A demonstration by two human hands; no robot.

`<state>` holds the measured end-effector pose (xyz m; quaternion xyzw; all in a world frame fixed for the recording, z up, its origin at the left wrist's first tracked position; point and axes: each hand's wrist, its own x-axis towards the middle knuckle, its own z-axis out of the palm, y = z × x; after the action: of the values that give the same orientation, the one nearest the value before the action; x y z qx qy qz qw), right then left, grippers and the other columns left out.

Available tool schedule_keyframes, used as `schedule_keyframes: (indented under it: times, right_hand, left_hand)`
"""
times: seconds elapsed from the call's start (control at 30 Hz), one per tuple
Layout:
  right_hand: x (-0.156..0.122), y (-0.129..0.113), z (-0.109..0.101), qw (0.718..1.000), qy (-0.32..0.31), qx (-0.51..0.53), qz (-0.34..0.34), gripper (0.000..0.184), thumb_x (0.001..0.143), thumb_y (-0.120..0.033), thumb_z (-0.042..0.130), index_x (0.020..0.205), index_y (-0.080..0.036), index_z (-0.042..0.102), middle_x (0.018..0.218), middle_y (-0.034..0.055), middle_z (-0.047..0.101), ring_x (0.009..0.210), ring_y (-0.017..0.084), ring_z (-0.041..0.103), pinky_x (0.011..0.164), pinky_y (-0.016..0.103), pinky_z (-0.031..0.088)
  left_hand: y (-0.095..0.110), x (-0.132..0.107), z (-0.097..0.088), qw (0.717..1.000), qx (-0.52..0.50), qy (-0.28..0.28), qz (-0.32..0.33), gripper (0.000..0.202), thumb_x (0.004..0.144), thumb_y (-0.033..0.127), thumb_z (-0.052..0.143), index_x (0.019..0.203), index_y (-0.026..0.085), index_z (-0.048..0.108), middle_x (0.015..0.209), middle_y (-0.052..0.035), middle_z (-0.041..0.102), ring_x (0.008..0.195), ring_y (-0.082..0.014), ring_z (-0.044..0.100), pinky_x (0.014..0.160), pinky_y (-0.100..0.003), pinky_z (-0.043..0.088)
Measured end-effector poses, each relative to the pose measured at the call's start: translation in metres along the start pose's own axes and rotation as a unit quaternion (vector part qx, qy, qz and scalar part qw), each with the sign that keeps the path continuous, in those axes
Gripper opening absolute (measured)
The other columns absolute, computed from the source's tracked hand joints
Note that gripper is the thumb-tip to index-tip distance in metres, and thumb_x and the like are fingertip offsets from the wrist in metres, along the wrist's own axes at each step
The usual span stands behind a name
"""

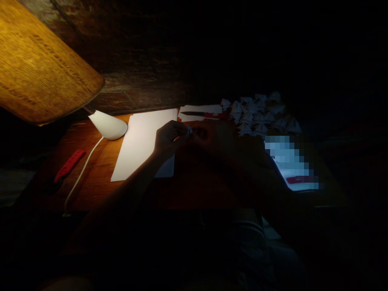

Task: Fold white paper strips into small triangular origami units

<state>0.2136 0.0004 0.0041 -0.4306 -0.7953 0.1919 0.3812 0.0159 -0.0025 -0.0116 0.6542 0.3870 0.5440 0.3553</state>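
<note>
Pinching small paper point(189, 130) in left hand point(168, 136) mid-frame, beside right hand point(210, 135) too shadowed to judge, with folded pieces point(262, 117) seemingly finished upper right and sheets point(147, 139) unused centre-left.

A wooden table point(98, 176), reddish brown where lit, stands with its far edge near a rough brown wall point(118, 97) marked by dark lines (its material is hard to tell). By the table's far left corner, a lamp with a white base point(108, 126) and an amber, lettered shade point(45, 64) throws warm light; its pale cord point(83, 169) runs to the near edge. Toward the right edge, the room sinks into near-blackness.
</note>
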Motion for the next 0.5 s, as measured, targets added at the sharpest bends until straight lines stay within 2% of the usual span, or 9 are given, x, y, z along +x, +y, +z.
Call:
schedule_keyframes:
  times: [0.27,0.5]
  right_hand:
    - [-0.0005,-0.0065,0.0023,0.998,0.034,0.041,0.037,0.017,0.094,-0.036,0.072,0.095,-0.020,0.079,0.089,0.0048,0.074,0.078,0.019,0.063,0.068,0.032,0.041]
    - [-0.0007,-0.0079,0.0077,0.994,0.063,0.074,0.047,0.010,0.091,-0.029,0.073,0.090,-0.020,0.077,0.090,0.0043,0.072,0.080,0.018,0.063,0.071,0.033,0.043]
  left_hand:
    - [0.0029,0.0007,0.0013,0.999,0.023,0.013,0.036,0.028,0.078,0.031,0.089,0.090,0.021,0.066,0.084,-0.0022,0.077,0.075,-0.0165,0.077,0.070,-0.030,0.067]
    - [-0.0062,0.0021,0.0006,0.995,0.051,0.022,0.082,0.031,0.080,0.035,0.090,0.093,0.021,0.065,0.084,-0.0012,0.075,0.076,-0.0147,0.076,0.071,-0.028,0.066]
